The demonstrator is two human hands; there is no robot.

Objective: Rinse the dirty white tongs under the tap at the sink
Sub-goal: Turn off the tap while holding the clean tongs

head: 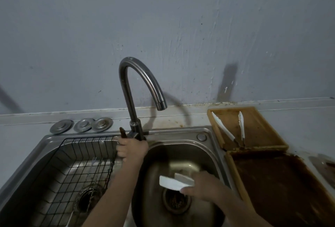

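My right hand (203, 186) grips white tongs (175, 181) low over the right sink basin (208, 156), just above the drain (176, 200). The two white arms point left, a little blurred. My left hand (131, 147) is curled round the lever at the base of the curved steel tap (134, 88). No water shows at the spout (161, 105). Another pair of white tongs (229, 129) lies on a stained wooden tray (261, 130) to the right of the sink.
A black wire rack (76, 168) with a few utensils fills the left basin. Three metal drain covers (83, 125) lie behind it on the counter. A second, dark-stained tray (282, 188) sits at the right, close to my right forearm.
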